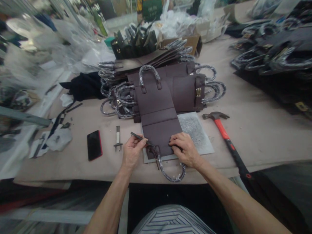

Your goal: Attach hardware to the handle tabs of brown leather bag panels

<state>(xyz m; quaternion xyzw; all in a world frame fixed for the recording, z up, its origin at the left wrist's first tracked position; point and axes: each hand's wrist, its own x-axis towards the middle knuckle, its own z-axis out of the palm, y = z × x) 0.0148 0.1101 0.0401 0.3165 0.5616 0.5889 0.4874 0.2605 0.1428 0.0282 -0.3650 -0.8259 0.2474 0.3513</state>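
Head view: lower centre, L hand fingertips clamp a slim dark strip at the left edge of the brown bag panel, mid-frame. R hand fingers, curled, rest on its right side — prob. to steady it; pinch or press, can't tell. Pale slab under panel's lower end prob. backs it; hammer, right of centre, lies near.

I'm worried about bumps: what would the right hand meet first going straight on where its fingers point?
Across the brown panel, probably the left hand, with the dark strip it holds; depth is unclear.
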